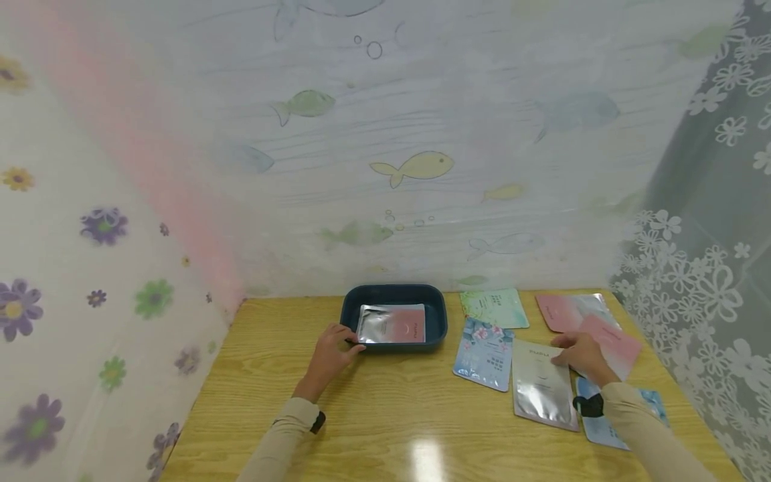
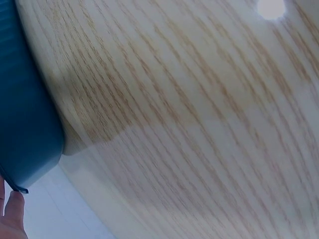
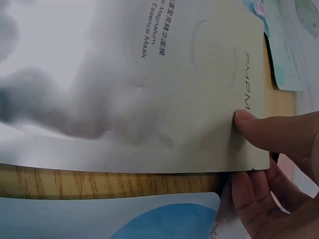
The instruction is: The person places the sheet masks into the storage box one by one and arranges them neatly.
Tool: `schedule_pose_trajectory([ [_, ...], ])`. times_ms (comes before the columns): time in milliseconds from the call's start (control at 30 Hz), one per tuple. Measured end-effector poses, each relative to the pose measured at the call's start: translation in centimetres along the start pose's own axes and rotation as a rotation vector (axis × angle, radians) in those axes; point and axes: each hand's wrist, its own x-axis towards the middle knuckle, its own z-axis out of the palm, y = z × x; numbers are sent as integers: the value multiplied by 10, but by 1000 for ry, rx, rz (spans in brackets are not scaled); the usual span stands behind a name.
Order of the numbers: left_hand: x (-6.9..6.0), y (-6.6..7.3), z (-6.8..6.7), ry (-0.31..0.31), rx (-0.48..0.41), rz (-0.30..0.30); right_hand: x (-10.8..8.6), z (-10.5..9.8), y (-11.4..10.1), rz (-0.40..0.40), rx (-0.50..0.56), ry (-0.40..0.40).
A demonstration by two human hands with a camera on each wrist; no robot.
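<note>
My left hand (image 1: 330,356) grips the rim of a dark blue plastic tray (image 1: 397,347) at its near left corner. In the left wrist view, only fingertips (image 2: 14,211) show under the tray's lip (image 2: 30,124). A silver-and-pink face mask packet (image 1: 394,325) lies inside the tray. On the right, my right hand (image 1: 583,355) pinches the top edge of a beige-and-silver face mask packet (image 1: 542,388). The right wrist view shows the thumb (image 3: 279,132) on its printed face, with the other fingers beneath its edge.
Around the right hand lie several more packets: a green one (image 1: 495,309), a blue floral one (image 1: 484,355), a pink-and-silver one (image 1: 557,311), a pink one (image 1: 623,348) and a blue one (image 1: 602,432). Printed curtains (image 1: 415,227) hang behind the wooden table (image 1: 361,428) and at its sides.
</note>
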Motion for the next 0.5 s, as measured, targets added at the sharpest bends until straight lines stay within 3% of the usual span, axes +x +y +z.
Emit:
schedule_pose_trajectory([
  [333,0,1,-2,-2,-8,-6,-2,-3,-5,-114,-19,5],
  [500,0,2,-3,-16,-8,-23,-3,-12,-14,-97,-30,-31],
])
